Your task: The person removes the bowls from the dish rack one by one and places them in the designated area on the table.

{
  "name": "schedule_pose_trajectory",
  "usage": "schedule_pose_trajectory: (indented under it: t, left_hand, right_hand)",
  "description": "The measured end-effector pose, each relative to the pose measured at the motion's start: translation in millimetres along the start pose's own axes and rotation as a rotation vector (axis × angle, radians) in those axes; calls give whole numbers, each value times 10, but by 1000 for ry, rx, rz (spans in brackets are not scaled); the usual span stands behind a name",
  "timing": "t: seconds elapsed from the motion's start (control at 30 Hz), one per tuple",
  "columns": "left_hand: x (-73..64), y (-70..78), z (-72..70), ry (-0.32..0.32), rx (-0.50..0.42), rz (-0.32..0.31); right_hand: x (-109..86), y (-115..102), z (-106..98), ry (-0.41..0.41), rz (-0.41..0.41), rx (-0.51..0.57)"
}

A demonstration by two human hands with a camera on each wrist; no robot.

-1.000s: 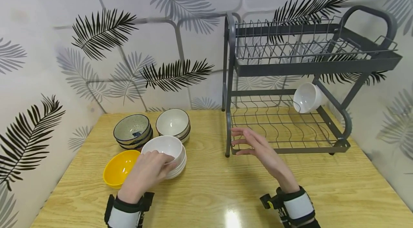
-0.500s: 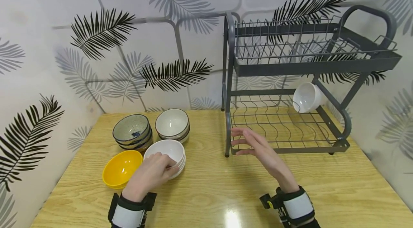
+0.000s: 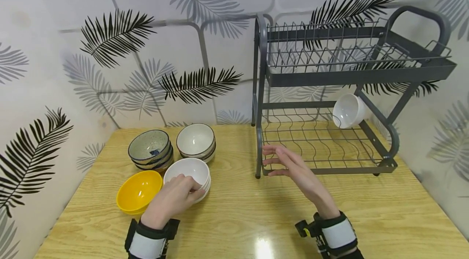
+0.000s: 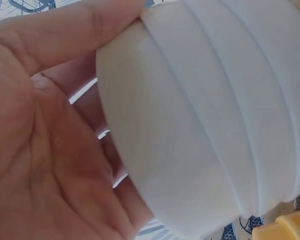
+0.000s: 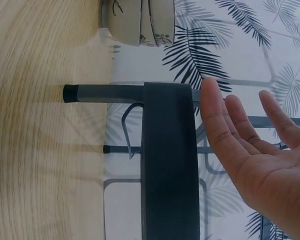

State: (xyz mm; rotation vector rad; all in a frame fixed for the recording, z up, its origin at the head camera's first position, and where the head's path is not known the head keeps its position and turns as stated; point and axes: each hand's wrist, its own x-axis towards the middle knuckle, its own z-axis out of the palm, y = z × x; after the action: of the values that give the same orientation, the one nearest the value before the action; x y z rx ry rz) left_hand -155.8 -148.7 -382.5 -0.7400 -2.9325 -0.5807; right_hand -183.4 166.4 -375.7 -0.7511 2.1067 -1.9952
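Observation:
My left hand (image 3: 176,198) pinches the near rim of the top white bowl (image 3: 192,168). Other white bowls are nested below it, their layered walls (image 4: 230,100) filling much of the left wrist view. The fingers reach over the rim and are partly hidden by the bowl. In front of the lower left corner of the dark grey dish rack (image 3: 326,171), my right hand (image 3: 296,169) is held in the air with relaxed, spread fingers and holds nothing. One white bowl (image 3: 348,111) sits tilted on its side at the right of the rack's lower tier.
Yellow bowls (image 3: 137,192) stand left of the white stack. Behind are a stack of speckled, blue-rimmed bowls (image 3: 148,149) and cream bowls with a brown rim (image 3: 196,141). The rack's upper wire tier (image 3: 340,57) overhangs the lower one. A patterned wall closes off the back.
The top white bowl has sunk down onto the stack, and my left hand has moved slightly down and right with it. My right hand keeps its place.

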Motion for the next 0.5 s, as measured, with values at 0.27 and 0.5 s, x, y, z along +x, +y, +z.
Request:
schedule_pose_trajectory:
  t: [0.27,0.5]
  left_hand:
    - [1,13,1,-12,-9,-21]
    - [1,32,-7,-19,-23,-38]
  right_hand:
    - [-6,-4,-8,2,6,-12]
    - [-11,-5,-15,4,2,-18]
